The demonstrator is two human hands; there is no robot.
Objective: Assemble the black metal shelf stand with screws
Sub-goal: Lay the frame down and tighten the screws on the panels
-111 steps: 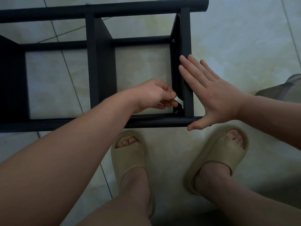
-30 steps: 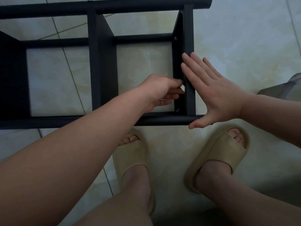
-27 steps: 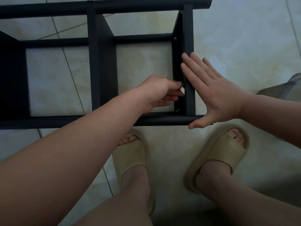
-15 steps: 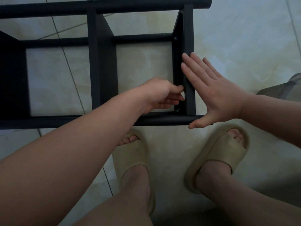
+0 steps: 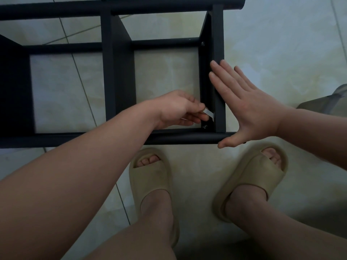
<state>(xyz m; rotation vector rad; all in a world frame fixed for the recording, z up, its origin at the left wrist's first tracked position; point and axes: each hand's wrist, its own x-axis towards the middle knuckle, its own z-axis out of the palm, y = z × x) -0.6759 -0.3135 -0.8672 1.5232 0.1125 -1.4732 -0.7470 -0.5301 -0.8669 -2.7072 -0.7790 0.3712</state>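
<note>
The black metal shelf stand [image 5: 116, 72] lies on its side on the tiled floor. My left hand [image 5: 176, 109] reaches inside the frame and pinches a small flat silver wrench [image 5: 265, 114], angled toward a screw [image 5: 205, 126] in the lower corner of the right end panel [image 5: 218, 53]. My right hand [image 5: 249, 107] lies flat with straight fingers against the outside of that panel, thumb along the near tube [image 5: 187, 137]. Another screw [image 5: 202, 43] sits at the panel's far corner.
My two feet in beige slides [image 5: 150, 177] [image 5: 255, 177] stand just in front of the near tube. A grey-green object [image 5: 326, 102] is at the right edge. Pale floor tiles [image 5: 281, 44] surround the stand.
My left hand has dropped lower and turned, so the silver wrench shows again near the lower screw. My right hand and the stand have stayed put.
</note>
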